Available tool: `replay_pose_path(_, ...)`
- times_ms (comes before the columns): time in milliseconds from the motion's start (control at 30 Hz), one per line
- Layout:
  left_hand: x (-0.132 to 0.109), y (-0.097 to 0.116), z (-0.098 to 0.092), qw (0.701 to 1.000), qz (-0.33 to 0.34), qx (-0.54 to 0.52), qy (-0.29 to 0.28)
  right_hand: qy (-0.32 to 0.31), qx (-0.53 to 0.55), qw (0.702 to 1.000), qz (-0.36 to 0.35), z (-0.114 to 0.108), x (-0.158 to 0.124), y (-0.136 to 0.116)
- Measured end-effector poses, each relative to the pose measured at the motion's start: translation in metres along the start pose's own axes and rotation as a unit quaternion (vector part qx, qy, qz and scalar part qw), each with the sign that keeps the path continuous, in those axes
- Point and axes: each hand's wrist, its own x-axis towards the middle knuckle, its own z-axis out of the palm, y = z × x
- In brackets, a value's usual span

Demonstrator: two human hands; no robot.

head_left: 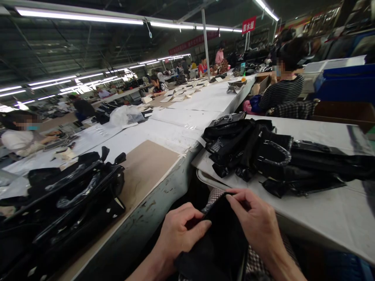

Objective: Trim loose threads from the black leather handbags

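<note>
A black fabric piece (218,238), perhaps part of a bag, lies over my lap with its upper edge raised. My left hand (184,230) pinches that edge on the left between thumb and fingers. On the right, my right hand (254,218) grips the same edge near its top corner, thumb toward me. Both hands are closed, with a short stretch of the edge between them. The lower part of the piece runs out of view at the bottom.
Black handbags (252,144) are heaped on the white table (322,218) at my right. More black bags (88,195) lie on the long workbench (152,156) at left. A clear plastic bag (125,116) rests farther along. Co-workers sit on both sides.
</note>
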Motion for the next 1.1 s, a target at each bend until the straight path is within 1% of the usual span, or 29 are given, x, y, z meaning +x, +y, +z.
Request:
replay_pose_path(100, -0.003, -0.01, 0.007, 0.997, 0.055, 0.022, 0.04, -0.016, 0.015, 1.0, -0.005, -0.001, 0.001, 0.002)
replay_pose_path(200, -0.006, -0.016, 0.011, 0.993, 0.078, 0.052, 0.066, -0.036, 0.041, 0.998, -0.015, -0.002, 0.003, 0.002)
replay_pose_path(333, -0.008, -0.019, 0.012, 0.991, 0.093, 0.063, 0.075, -0.047, 0.076, 0.996, -0.013, -0.001, 0.004, 0.001)
replay_pose_path(467, -0.008, -0.016, 0.01, 0.99, 0.1, 0.069, 0.073, -0.029, 0.087, 0.996, 0.01, 0.003, 0.003, 0.002)
replay_pose_path(567, -0.004, -0.01, 0.004, 0.989, 0.111, 0.073, 0.059, -0.024, 0.08, 0.996, 0.023, 0.005, 0.001, 0.003)
replay_pose_path(733, 0.01, 0.007, -0.01, 0.99, 0.097, 0.1, -0.035, -0.024, 0.066, 0.997, 0.019, 0.006, -0.001, -0.001)
replay_pose_path(800, 0.017, 0.013, -0.01, 0.979, 0.121, 0.152, -0.061, -0.027, 0.063, 0.997, 0.021, 0.006, -0.001, -0.003)
replay_pose_path(867, 0.023, 0.014, -0.007, 0.959, 0.161, 0.224, -0.067, -0.024, 0.055, 0.998, 0.021, 0.005, -0.001, -0.004)
replay_pose_path(933, 0.026, 0.012, -0.002, 0.937, 0.206, 0.275, -0.061, -0.02, 0.043, 0.999, 0.017, 0.005, 0.0, -0.005)
replay_pose_path(1033, 0.028, 0.006, 0.004, 0.921, 0.269, 0.278, -0.051, -0.021, 0.041, 0.999, 0.004, 0.004, 0.0, -0.005)
replay_pose_path(1100, 0.029, 0.005, 0.005, 0.924, 0.275, 0.26, -0.05, -0.023, 0.047, 0.999, -0.004, 0.004, 0.0, -0.005)
